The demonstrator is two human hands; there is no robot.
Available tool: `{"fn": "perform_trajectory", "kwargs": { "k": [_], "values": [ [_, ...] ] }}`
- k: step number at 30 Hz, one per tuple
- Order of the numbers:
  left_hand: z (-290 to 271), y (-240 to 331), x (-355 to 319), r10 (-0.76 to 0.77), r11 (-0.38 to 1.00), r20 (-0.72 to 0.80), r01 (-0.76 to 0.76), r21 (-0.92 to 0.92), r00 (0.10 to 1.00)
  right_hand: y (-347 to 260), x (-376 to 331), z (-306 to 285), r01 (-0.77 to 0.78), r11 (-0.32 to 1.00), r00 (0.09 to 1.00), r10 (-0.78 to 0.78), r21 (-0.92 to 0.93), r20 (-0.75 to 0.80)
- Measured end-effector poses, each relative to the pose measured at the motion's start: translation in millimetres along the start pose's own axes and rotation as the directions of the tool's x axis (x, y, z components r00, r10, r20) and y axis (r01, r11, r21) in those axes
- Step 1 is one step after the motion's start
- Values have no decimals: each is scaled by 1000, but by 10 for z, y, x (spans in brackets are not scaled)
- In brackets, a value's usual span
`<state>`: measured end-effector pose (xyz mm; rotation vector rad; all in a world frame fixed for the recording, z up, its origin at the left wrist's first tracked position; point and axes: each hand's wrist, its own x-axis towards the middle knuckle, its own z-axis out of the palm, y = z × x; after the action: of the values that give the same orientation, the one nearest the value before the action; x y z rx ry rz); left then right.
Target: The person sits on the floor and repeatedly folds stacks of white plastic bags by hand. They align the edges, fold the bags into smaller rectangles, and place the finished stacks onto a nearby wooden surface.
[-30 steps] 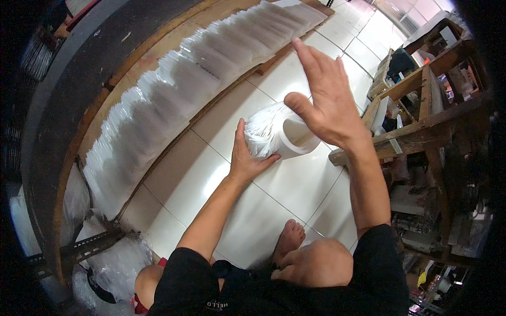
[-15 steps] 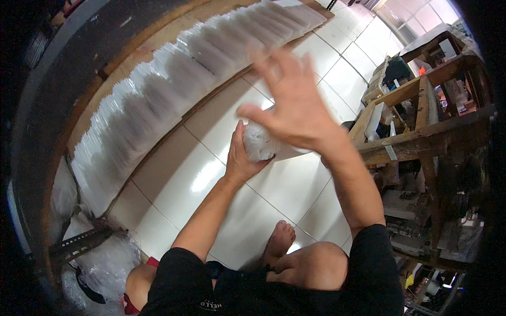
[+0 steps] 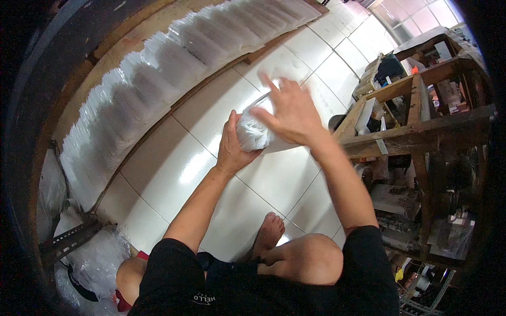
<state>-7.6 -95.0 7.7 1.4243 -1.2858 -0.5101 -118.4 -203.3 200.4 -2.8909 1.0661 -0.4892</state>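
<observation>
A bundle of thin white, see-through plastic sheets or bags (image 3: 254,135) is held up above the tiled floor, its folded or gathered end toward me. My left hand (image 3: 235,148) wraps round its left and near side, thumb pointing up. Just right of the bundle and partly over it hovers my right hand (image 3: 296,113), fingers apart and blurred by motion. I cannot tell whether its fingertips touch the plastic. The far part of the bundle is hidden behind this hand.
Along the left, a long row of stacked clear plastic sheets (image 3: 158,68) lies on a wooden board. A cluttered wooden rack (image 3: 416,131) stands on the right. Crumpled plastic (image 3: 100,255) and a perforated metal bar (image 3: 68,239) are at lower left. My bare foot (image 3: 270,229) rests below my hands.
My right hand has come down closer to the bundle, its fingers less raised. My left hand keeps its hold. The whole view has shifted slightly.
</observation>
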Motion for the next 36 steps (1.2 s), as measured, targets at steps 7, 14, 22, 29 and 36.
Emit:
{"fn": "perform_trajectory", "kwargs": {
  "k": [7,14,22,29,36],
  "values": [
    [-127,4,-30,24,994,-31,-21,106,999,1,267,-719,156,955,947,-72,253,-312],
    [82,-68,87,146,985,-87,-137,101,985,15,141,152,-1,1000,992,0,13,125],
    [-1,-30,43,158,986,-105,-152,63,982,28,217,-267,-39,998,988,45,45,-146],
    [-89,-60,73,-162,985,-112,152,-86,980,257,-354,-45,-141,843,882,345,519,-321],
    [56,96,96,-113,981,-127,90,-169,986,-113,-1655,1301,-405,479,832,547,779,96]
  ]
}}
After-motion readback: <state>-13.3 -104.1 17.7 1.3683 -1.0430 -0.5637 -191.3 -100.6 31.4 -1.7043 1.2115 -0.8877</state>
